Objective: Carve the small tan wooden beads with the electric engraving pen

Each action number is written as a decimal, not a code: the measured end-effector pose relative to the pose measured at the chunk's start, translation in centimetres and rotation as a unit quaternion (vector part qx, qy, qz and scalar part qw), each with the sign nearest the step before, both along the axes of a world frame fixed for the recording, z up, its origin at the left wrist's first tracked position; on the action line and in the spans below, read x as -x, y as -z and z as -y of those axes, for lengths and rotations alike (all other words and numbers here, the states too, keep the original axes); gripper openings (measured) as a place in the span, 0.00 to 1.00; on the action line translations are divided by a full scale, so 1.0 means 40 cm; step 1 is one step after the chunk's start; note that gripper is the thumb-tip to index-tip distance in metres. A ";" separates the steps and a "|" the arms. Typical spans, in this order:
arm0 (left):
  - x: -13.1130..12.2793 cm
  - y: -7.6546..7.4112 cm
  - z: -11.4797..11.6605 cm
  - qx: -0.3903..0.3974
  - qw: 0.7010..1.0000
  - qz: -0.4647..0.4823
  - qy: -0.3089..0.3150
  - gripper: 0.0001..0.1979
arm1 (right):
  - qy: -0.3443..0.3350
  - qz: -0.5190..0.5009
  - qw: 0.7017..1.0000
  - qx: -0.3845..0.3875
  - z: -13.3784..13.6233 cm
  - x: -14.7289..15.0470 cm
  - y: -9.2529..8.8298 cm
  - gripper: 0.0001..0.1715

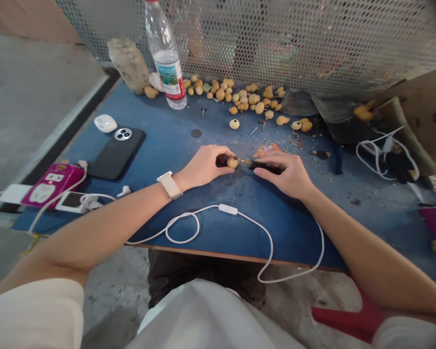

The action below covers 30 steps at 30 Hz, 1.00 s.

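Note:
My left hand (203, 167) pinches a small tan round seed or bead (232, 163) above the blue table (189, 232), with something dark beside it in the fingers. My right hand (287, 174) grips a black-handled tool (265, 167), and its thin metal tip touches the bead. Orange shavings (267, 150) lie just beyond the tool. Farther back spreads a scattered heap of similar tan beads (236, 94), with one loose bead (234, 124) nearer my hands.
A water bottle (165, 58) stands at the back by a perforated metal screen (276, 39). To the left lie a black phone (116, 152), white earbud case (105, 123) and pink packet (53, 184). A white cable (225, 209) crosses the table. Tangled cables (385, 155) lie right.

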<state>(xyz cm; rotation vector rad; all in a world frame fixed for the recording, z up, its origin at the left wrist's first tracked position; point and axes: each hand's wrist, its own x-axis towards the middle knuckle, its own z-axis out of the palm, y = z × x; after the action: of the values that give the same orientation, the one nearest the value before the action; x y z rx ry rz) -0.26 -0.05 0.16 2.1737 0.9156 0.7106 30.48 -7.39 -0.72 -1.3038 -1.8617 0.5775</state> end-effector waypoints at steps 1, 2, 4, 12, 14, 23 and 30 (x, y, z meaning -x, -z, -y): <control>0.000 -0.001 0.001 -0.001 1.000 -0.001 0.000 0.13 | -0.002 -0.001 1.000 -0.003 0.000 0.000 0.001 0.18; 0.000 -0.001 0.001 -0.002 1.000 -0.001 -0.001 0.13 | -0.004 -0.003 1.000 -0.007 0.000 0.000 0.002 0.18; 0.000 -0.003 0.002 -0.002 1.000 -0.003 -0.004 0.14 | -0.004 -0.005 1.000 -0.012 -0.001 0.001 0.004 0.17; 0.002 -0.004 0.004 0.003 1.000 0.003 0.000 0.13 | 0.005 -0.032 0.999 -0.015 -0.003 0.001 0.012 0.15; 0.002 -0.006 0.006 0.008 1.000 0.014 -0.001 0.12 | 0.014 -0.041 0.999 -0.002 -0.002 0.000 0.011 0.17; -0.002 -0.006 0.013 0.027 0.999 0.039 -0.001 0.15 | 0.001 -0.006 1.000 -0.005 0.008 0.006 -0.013 0.23; -0.004 -0.003 0.015 0.051 0.998 0.044 -0.014 0.17 | -0.026 0.058 0.998 0.013 0.024 0.017 -0.026 0.28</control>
<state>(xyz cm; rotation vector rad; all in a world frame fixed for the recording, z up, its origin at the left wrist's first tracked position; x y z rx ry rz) -0.08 -0.65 0.28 2.0278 0.9177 0.7521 29.81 -8.35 0.34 -1.3352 -1.9935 0.5657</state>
